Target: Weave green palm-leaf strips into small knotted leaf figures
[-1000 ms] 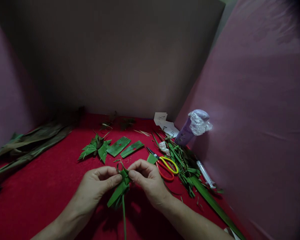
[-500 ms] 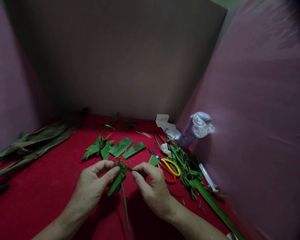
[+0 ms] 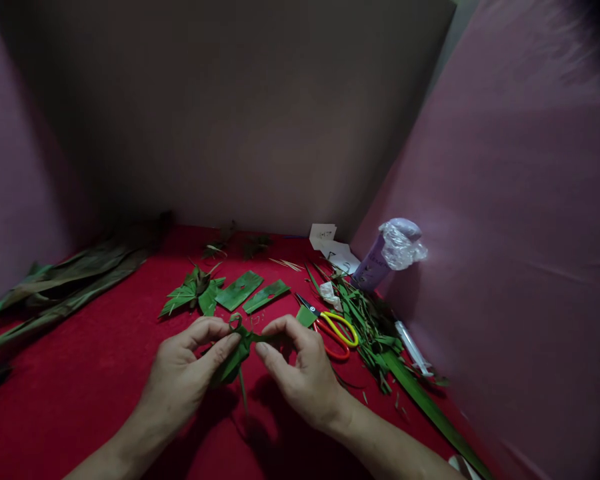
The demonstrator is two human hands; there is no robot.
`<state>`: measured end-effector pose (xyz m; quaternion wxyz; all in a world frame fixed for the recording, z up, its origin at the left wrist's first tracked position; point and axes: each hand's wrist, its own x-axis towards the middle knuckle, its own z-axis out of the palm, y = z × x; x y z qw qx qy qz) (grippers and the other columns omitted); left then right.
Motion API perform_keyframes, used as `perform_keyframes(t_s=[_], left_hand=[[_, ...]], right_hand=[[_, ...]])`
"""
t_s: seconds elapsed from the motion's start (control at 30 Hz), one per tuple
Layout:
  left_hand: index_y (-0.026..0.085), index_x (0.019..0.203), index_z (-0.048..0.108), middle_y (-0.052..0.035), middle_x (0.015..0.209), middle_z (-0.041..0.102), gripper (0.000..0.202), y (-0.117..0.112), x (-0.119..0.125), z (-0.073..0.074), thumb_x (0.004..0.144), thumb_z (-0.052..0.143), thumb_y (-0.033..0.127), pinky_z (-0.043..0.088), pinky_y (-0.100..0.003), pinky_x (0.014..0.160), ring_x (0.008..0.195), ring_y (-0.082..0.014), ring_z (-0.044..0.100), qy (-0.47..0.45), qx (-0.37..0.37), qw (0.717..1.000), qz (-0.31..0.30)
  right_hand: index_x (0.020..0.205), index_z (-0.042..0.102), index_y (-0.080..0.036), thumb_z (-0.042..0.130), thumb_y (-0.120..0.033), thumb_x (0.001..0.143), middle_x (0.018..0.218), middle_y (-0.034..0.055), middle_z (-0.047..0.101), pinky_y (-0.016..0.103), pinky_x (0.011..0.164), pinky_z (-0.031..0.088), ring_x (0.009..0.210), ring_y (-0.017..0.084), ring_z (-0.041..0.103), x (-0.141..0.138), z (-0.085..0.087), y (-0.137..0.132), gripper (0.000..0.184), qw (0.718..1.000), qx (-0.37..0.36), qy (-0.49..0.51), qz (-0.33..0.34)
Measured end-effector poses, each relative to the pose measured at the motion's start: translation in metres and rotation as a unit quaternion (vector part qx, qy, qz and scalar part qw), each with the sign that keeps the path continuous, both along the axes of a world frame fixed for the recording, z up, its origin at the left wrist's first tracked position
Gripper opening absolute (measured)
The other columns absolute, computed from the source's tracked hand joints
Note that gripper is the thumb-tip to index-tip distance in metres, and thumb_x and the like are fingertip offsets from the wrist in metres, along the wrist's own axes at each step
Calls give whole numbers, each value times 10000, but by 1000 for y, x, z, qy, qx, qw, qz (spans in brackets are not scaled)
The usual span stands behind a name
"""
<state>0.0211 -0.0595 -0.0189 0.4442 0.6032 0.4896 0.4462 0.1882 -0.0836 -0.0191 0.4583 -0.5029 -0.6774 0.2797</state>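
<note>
Over the red cloth point(image 3: 100, 373), both my hands pinch a folded green leaf piece point(image 3: 233, 360) with a small curled loop at its top. My left hand point(image 3: 187, 373) grips its left side between thumb and fingers. My right hand point(image 3: 300, 370) pinches a thin strip that runs off the piece to the right. A narrow stem hangs down from the piece toward me.
Beyond my hands lie a finished leaf star point(image 3: 193, 297), two cut leaf rectangles point(image 3: 253, 293), and red-and-yellow scissors point(image 3: 333, 328). Leaf scraps point(image 3: 375, 333), a purple wrapped bottle point(image 3: 385, 257) and paper slips point(image 3: 333, 247) sit at right. Long dried leaves point(image 3: 55, 287) lie at left.
My hands have drawn slightly apart, and the right one has pulled the thin strip out sideways. The leaf piece has tilted and its hanging stem looks shorter.
</note>
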Motion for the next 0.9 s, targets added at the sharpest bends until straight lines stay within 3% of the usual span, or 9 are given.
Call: perform_keyframes(t_s=[0.1, 0.2, 0.43, 0.53, 0.63, 0.73, 0.9], left_hand=[[205, 723, 636, 0, 737, 574, 132, 0, 1, 1, 730, 633, 336, 429, -240, 640, 712, -162, 539, 15, 37, 999, -4], [211, 730, 647, -17, 783, 598, 109, 0, 1, -2, 739, 624, 317, 427, -259, 720, 799, -183, 552, 42, 78, 996, -9], [205, 721, 644, -19, 764, 591, 121, 0, 1, -6, 743, 617, 320, 426, -267, 709, 772, -180, 551, 50, 71, 996, -9], [197, 724, 638, -11, 759, 582, 137, 0, 2, -6, 737, 629, 333, 424, -250, 679, 748, -164, 541, 35, 46, 998, -16], [193, 756, 615, 14, 717, 555, 182, -1, 3, -6, 727, 641, 371, 415, -222, 572, 641, -128, 512, -12, -27, 999, -21], [183, 746, 590, 38, 650, 514, 228, -2, 5, -4, 711, 653, 400, 377, -193, 475, 544, -97, 458, -44, -85, 995, -24], [165, 706, 607, 29, 643, 519, 221, -3, 7, 0, 697, 670, 377, 373, -179, 463, 538, -92, 454, -47, -75, 996, -21]], right_hand=[[876, 584, -166, 586, -223, 788, 752, 1, 601, 226, 593, 404, 640, 113, 519, -1, -1, 2, 104, 999, -32, 16, 5], [766, 598, -163, 554, -203, 800, 663, -16, 574, 221, 563, 385, 581, 99, 478, -2, -3, 3, 68, 999, -40, 19, -4], [696, 604, -163, 587, -205, 754, 615, -28, 554, 217, 543, 362, 551, 89, 447, -1, -4, 6, 74, 994, -81, 66, -7], [645, 553, -164, 613, -227, 712, 551, -45, 504, 206, 483, 341, 487, 77, 417, -1, -6, 10, 110, 974, -158, 159, 15], [644, 533, -163, 635, -269, 686, 509, -55, 482, 200, 436, 322, 430, 68, 393, -1, -7, 12, 153, 947, -221, 227, 47], [666, 551, -157, 666, -278, 662, 518, -52, 495, 193, 437, 323, 442, 66, 403, -1, -6, 12, 166, 947, -216, 235, 42], [647, 531, -162, 666, -263, 654, 517, -55, 486, 188, 428, 313, 447, 64, 390, -2, -7, 11, 169, 950, -201, 235, 44]])
